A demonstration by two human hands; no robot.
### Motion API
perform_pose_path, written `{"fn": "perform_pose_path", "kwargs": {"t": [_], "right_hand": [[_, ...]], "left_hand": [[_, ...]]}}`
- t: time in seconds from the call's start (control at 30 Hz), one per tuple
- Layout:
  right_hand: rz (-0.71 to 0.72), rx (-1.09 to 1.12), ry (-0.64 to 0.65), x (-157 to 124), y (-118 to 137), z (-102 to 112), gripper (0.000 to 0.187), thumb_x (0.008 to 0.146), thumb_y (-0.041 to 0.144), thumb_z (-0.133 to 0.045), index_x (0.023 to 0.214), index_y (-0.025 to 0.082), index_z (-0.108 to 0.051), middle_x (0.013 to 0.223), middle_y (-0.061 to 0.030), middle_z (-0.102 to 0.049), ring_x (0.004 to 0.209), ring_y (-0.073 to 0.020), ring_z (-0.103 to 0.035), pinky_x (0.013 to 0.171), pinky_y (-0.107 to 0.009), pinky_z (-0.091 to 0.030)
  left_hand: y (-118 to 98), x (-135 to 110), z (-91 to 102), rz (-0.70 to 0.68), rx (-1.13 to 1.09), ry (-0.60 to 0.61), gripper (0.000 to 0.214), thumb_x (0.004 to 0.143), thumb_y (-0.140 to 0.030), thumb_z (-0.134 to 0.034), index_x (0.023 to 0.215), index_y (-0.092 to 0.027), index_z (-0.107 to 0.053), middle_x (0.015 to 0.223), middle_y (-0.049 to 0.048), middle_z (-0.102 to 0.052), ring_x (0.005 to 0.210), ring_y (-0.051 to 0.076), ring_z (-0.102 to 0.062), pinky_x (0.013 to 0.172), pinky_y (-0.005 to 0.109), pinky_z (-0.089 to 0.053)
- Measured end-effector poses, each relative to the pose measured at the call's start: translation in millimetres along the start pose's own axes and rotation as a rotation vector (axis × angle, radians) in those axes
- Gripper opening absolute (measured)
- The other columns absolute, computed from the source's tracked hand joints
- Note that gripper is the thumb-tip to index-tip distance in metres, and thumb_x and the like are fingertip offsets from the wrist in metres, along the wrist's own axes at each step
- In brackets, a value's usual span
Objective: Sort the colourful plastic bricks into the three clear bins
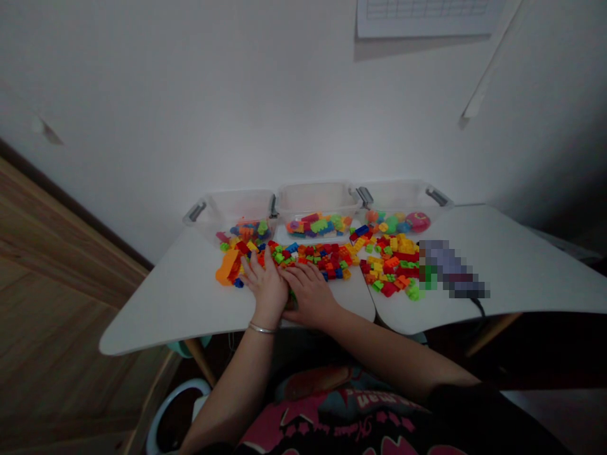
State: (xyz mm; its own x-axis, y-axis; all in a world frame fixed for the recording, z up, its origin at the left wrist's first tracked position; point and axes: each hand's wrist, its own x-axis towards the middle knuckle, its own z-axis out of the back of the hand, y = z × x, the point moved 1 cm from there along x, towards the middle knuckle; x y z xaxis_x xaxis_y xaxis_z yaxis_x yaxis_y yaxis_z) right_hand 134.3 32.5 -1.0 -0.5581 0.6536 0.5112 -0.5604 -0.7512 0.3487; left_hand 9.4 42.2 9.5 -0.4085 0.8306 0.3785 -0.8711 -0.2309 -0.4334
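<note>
My left hand (265,284) lies flat on the white table (171,303), fingers stretched toward a heap of small plastic building bricks (313,256) in red, orange, yellow, green and blue. My right hand (310,292) rests beside it, fingers spread over the near edge of the same heap. The two hands touch at the thumbs, and a green brick shows just between them. A silver bracelet (262,328) circles my left wrist. An orange piece (226,266) lies to the left of my left hand.
Three clear plastic bins stand along the wall: left (232,218), middle (317,208), right (403,205), each holding some bricks. A second heap (393,265) lies on the adjoining table (512,265). A blurred object with a black cable (478,306) sits at its right.
</note>
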Motion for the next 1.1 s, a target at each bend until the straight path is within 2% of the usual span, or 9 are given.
{"fn": "perform_pose_path", "kwargs": {"t": [0.17, 0.3, 0.37, 0.47, 0.57, 0.67, 0.77, 0.87, 1.1], "right_hand": [[-0.037, -0.012, 0.005, 1, -4, 0, 0.082, 0.070, 0.041, -0.076, 0.142, 0.014, -0.047, 0.136, -0.0141, -0.058, 0.130, -0.0329, -0.044, 0.117, -0.051, -0.026], [-0.073, -0.042, -0.032, 1, -10, 1, 0.067, 0.077, 0.035, -0.070, 0.138, 0.016, -0.051, 0.135, -0.0118, -0.059, 0.129, -0.0307, -0.045, 0.117, -0.050, -0.027], [-0.113, -0.063, -0.054, 2, -13, 2, 0.060, 0.079, 0.033, -0.067, 0.136, 0.017, -0.054, 0.135, -0.0109, -0.060, 0.129, -0.0303, -0.045, 0.116, -0.050, -0.029], [-0.152, -0.088, -0.075, 1, -16, 3, 0.055, 0.081, 0.032, -0.066, 0.133, 0.019, -0.057, 0.134, -0.0104, -0.060, 0.130, -0.0298, -0.046, 0.118, -0.052, -0.026], [-0.141, -0.114, -0.093, 0, -14, 4, 0.055, 0.080, 0.030, -0.066, 0.133, 0.020, -0.057, 0.136, -0.0106, -0.059, 0.132, -0.0291, -0.045, 0.121, -0.053, -0.020], [-0.044, -0.124, -0.076, -2, -11, 2, 0.054, 0.081, 0.030, -0.067, 0.133, 0.025, -0.059, 0.142, -0.0090, -0.055, 0.137, -0.0292, -0.041, 0.121, -0.053, -0.019], [0.076, -0.128, -0.015, -3, -9, -1, 0.051, 0.081, 0.031, -0.068, 0.132, 0.029, -0.061, 0.146, -0.0067, -0.052, 0.140, -0.0298, -0.038, 0.121, -0.054, -0.021], [0.093, -0.139, 0.008, -3, -10, -4, 0.047, 0.081, 0.029, -0.067, 0.128, 0.027, -0.063, 0.147, -0.0067, -0.051, 0.141, -0.0304, -0.036, 0.121, -0.055, -0.022], [0.011, -0.149, -0.042, -3, -13, -3, 0.044, 0.080, 0.027, -0.066, 0.123, 0.019, -0.066, 0.140, -0.0119, -0.057, 0.139, -0.0307, -0.039, 0.121, -0.055, -0.022]], "left_hand": [[-4, 1, -12.2, -0.012, -0.129, -0.039, 0.058, 0.088, -0.018, -0.046, 0.146, -0.019, -0.045, 0.154, 0.0174, -0.037, 0.148, 0.040, -0.017, 0.116, 0.068, -0.015], [0, 5, -15.5, -0.070, -0.242, -0.067, 0.052, 0.085, -0.018, -0.046, 0.136, -0.014, -0.055, 0.147, 0.0189, -0.042, 0.146, 0.037, -0.022, 0.119, 0.059, -0.021], [4, 6, -7.0, -0.158, -0.248, -0.097, 0.048, 0.086, -0.021, -0.046, 0.132, -0.014, -0.058, 0.146, 0.0178, -0.044, 0.147, 0.035, -0.023, 0.120, 0.058, -0.020], [12, 7, 17.7, -0.262, -0.131, -0.158, 0.045, 0.087, -0.029, -0.050, 0.129, -0.016, -0.060, 0.148, 0.0171, -0.042, 0.148, 0.036, -0.020, 0.120, 0.058, -0.018], [27, 12, 39.9, -0.120, 0.085, -0.231, 0.051, 0.087, -0.035, -0.052, 0.134, -0.014, -0.056, 0.152, 0.0207, -0.037, 0.147, 0.044, -0.016, 0.115, 0.070, -0.011], [43, 18, 44.4, 0.019, 0.189, -0.169, 0.057, 0.089, -0.041, -0.050, 0.138, -0.012, -0.054, 0.151, 0.0257, -0.037, 0.143, 0.048, -0.023, 0.109, 0.075, -0.017], [53, 20, 37.3, 0.022, 0.198, -0.078, 0.057, 0.091, -0.041, -0.045, 0.138, -0.011, -0.053, 0.145, 0.0259, -0.044, 0.134, 0.043, -0.040, 0.107, 0.064, -0.033], [50, 16, 31.1, -0.032, 0.217, -0.059, 0.057, 0.090, -0.041, -0.048, 0.137, -0.011, -0.055, 0.141, 0.0251, -0.048, 0.123, 0.039, -0.049, 0.101, 0.055, -0.043], [33, 3, 23.7, -0.073, 0.234, -0.072, 0.054, 0.090, -0.040, -0.050, 0.136, -0.012, -0.057, 0.147, 0.0256, -0.039, 0.115, 0.038, -0.050, 0.095, 0.053, -0.046]]}}
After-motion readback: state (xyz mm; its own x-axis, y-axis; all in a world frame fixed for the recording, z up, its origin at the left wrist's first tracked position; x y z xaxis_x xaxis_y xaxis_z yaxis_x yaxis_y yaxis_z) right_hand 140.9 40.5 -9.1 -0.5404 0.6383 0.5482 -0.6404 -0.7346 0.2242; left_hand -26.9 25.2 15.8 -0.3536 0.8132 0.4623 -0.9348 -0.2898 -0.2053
